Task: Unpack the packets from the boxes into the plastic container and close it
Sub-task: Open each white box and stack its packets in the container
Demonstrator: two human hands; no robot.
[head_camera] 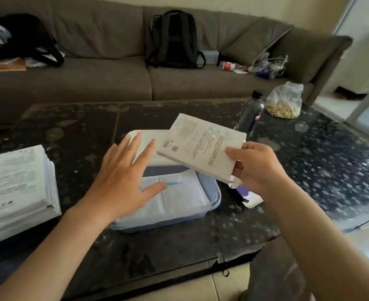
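Above the plastic container (215, 197) on the desk (70, 131): one box (203, 146), gripped by the right hand (259, 170). Left hand (118, 181) is held open, flat over stored packets (179, 198). Box is best tilted so contents are laid flat.

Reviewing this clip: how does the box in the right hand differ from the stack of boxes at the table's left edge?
The held box is single; the stack of boxes is several piled up. The held box is tilted in the air above the plastic container, gripped by the right hand; the stack of boxes lies flat on the table, untouched. Both are white with dark print and teal marks.
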